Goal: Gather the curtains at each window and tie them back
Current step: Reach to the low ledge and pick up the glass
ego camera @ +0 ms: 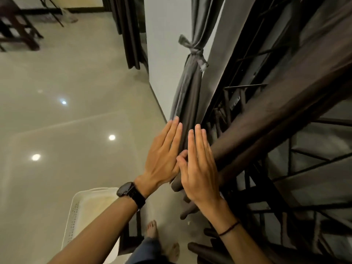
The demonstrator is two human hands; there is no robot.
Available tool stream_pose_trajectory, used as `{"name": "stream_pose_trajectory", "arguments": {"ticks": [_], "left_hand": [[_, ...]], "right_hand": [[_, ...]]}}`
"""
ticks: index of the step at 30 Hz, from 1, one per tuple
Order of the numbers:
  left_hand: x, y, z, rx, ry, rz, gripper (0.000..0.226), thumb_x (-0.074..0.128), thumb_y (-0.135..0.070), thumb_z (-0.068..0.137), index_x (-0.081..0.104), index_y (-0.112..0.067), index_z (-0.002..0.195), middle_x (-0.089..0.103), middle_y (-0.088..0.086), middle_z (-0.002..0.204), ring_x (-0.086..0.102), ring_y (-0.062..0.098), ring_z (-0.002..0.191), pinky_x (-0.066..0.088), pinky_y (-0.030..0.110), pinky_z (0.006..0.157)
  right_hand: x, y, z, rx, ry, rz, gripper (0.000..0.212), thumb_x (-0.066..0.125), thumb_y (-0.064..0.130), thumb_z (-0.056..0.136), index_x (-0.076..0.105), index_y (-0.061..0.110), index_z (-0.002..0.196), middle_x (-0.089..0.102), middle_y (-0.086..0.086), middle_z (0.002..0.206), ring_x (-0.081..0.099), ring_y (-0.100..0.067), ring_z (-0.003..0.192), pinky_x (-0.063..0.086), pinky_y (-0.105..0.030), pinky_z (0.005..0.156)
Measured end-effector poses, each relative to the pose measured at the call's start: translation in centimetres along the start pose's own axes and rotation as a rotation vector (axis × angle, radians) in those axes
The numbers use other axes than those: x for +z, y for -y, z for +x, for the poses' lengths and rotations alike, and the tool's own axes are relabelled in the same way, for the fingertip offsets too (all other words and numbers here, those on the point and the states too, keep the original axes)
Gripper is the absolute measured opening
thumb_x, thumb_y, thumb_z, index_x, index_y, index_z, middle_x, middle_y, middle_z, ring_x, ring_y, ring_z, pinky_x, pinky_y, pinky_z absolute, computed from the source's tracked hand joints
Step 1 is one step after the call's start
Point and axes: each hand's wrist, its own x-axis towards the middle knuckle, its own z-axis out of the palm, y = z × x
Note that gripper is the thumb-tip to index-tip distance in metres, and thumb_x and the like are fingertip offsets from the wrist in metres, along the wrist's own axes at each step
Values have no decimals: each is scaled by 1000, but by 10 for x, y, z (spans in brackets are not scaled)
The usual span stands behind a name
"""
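Nearest the lens: left forearm with black wristwatch point(127, 189). Left hand point(163, 155) flat, fingers straight and together, holding nothing, laid against the lower end of the grey curtain point(188, 96). Right hand point(200, 168) just beside it, likewise flat and gripping nothing, thumb touching the left hand's edge, palm toward the brown curtain point(285, 115). Grey curtain already gathered and bound by a knotted tie point(194, 51) well above both hands. Brown curtain loose, running from the right hand up and rightward across the window grille point(245, 96).

Judged step: smoothing the bound bundle before gathering the loose panel.
- Press folds inward from both sides with even force.
- Sweep brown cloth into one column before reaching for a tie.
- Keep cloth off the grille bars to avoid snagging.

Below and left of the left hand: white perforated basket point(80, 216). Further left: glossy pale tiled floor point(66, 115) with ceiling-light reflections. Far above-left: wooden chair point(17, 29). Above the left hand: another dark curtain point(129, 35), hanging. Below both hands: bare foot point(152, 231).
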Motion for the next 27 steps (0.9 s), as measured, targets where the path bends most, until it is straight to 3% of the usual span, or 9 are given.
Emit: {"name": "stream_pose_trajectory", "arguments": {"ticks": [4,8,11,13,15,19,23,27], "left_hand": [[39,39,-6,-188,262,98,80,7,-58,107,13,-1,163,8,19,172,8,35,160,16,49,130],[88,76,-13,-207,473,138,77,12,-56,108,9,-4,164,5,19,173,5,36,160,19,53,127],[128,96,-19,-158,582,140,69,24,-45,109,16,-4,163,18,21,170,25,38,156,33,50,122],[153,105,-28,-102,654,150,65,22,-43,108,22,-5,162,35,22,164,50,38,139,47,45,106],[182,114,-39,-41,716,199,65,18,-45,108,25,-8,162,49,20,154,61,36,120,49,42,92],[237,132,-67,-27,865,267,65,21,-51,109,9,-21,166,56,16,142,63,33,108,47,41,87],[289,145,-85,-52,914,286,66,22,-51,109,4,-24,166,64,14,124,62,33,97,45,40,82],[343,157,-102,-214,1046,276,69,25,-52,108,-3,-25,165,65,10,105,53,25,78,40,37,74]], "right_hand": [[59,-22,18,119,142,-57,69,35,40,106,8,11,162,9,-15,171,4,-29,159,25,-49,125],[112,-51,32,281,245,-110,71,36,43,107,8,10,163,7,-14,171,1,-33,158,21,-47,126],[153,-79,37,364,302,-131,72,37,45,108,6,10,163,7,-15,171,2,-33,158,16,-44,125],[179,-99,33,426,338,-144,70,36,44,108,9,8,162,13,-17,169,10,-34,157,21,-45,125],[206,-123,29,473,369,-169,68,38,43,108,17,7,161,26,-19,165,25,-35,154,30,-45,121],[255,-178,12,549,480,-228,65,46,41,105,28,8,158,47,-17,152,51,-31,135,44,-42,107],[293,-239,-11,672,558,-254,64,52,33,102,33,4,156,54,-25,142,55,-40,129,49,-51,104],[328,-291,-33,778,564,-190,58,51,25,103,35,1,153,60,-24,133,63,-38,117,56,-44,93]]}}
